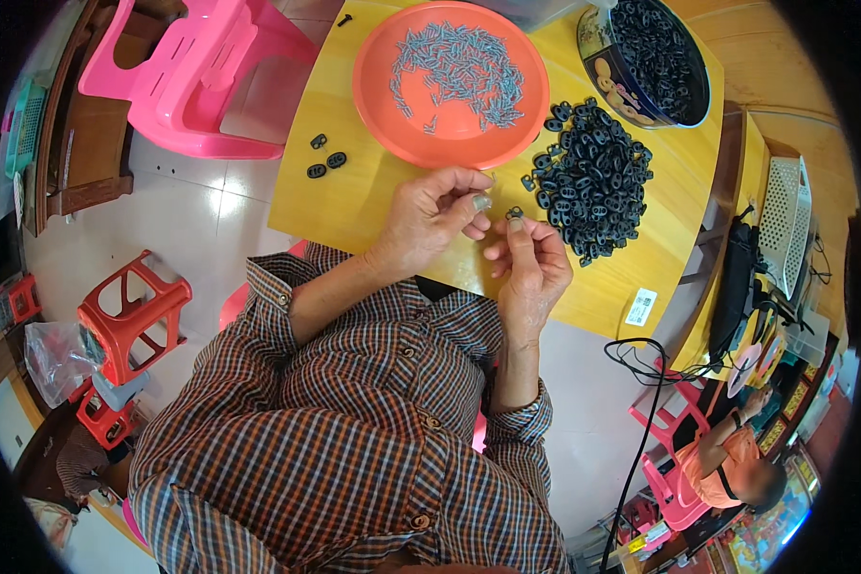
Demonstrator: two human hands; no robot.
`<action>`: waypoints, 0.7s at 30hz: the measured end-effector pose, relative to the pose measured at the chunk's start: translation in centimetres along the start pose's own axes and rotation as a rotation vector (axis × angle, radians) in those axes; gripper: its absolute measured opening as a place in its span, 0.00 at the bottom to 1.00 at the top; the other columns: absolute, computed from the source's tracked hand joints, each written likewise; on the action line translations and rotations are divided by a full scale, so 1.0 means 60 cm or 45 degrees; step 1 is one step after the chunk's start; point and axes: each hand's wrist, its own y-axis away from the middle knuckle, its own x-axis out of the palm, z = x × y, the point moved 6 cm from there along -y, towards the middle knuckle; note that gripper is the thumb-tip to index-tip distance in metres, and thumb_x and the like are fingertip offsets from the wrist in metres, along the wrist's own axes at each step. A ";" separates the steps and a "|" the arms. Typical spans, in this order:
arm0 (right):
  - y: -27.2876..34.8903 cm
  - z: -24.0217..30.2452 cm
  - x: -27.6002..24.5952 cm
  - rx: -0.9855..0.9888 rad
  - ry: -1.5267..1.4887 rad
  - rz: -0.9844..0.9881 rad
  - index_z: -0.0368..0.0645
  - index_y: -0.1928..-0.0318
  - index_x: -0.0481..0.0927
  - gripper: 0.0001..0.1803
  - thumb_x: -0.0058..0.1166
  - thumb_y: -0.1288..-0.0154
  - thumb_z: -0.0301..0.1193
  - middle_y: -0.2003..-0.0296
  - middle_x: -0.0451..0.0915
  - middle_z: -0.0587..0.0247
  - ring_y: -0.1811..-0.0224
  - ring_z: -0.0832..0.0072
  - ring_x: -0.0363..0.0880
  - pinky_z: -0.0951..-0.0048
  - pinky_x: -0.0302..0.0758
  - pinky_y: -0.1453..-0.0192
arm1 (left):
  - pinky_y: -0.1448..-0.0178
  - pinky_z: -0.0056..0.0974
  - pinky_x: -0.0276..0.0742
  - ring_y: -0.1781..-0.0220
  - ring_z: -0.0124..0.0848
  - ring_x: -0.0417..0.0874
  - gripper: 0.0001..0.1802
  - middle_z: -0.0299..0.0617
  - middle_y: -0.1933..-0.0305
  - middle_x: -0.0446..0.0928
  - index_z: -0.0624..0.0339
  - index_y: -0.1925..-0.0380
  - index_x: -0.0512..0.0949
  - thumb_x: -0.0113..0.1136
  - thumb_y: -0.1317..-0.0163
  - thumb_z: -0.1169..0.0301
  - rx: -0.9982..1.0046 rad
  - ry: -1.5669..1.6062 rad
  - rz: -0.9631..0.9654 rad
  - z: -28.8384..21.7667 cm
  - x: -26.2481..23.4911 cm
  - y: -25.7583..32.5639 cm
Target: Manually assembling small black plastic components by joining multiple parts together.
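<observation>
My left hand [437,216] is closed in a pinch, with what looks like a thin grey screw [493,179] showing at its fingertips. Between the thumb and fingers of my right hand [534,260] is a small black plastic piece [515,212]. The two hands are close together but apart, over the table's near edge. Beyond my left hand, an orange-red plate [378,105] holds many grey screws [469,72]. A heap of black oval two-hole pieces [593,182] lies just beyond and right of my right hand.
On the yellow table [320,206], a few black pieces [327,165] lie apart at left. A round tin [631,105] of black parts stands far right; a white label [641,306] lies near the right edge. Pink chair [196,77] at left; another person [722,469] sits lower right.
</observation>
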 end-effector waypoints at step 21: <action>0.005 -0.011 0.015 0.064 -0.076 0.127 0.37 0.65 0.75 0.06 0.52 0.34 0.28 0.77 0.78 0.64 0.79 0.87 0.71 0.87 0.67 0.77 | 0.63 0.27 0.80 0.70 0.21 0.80 0.11 0.38 0.66 0.78 0.70 0.54 0.74 0.53 0.35 0.77 0.019 0.007 0.096 0.004 0.003 -0.003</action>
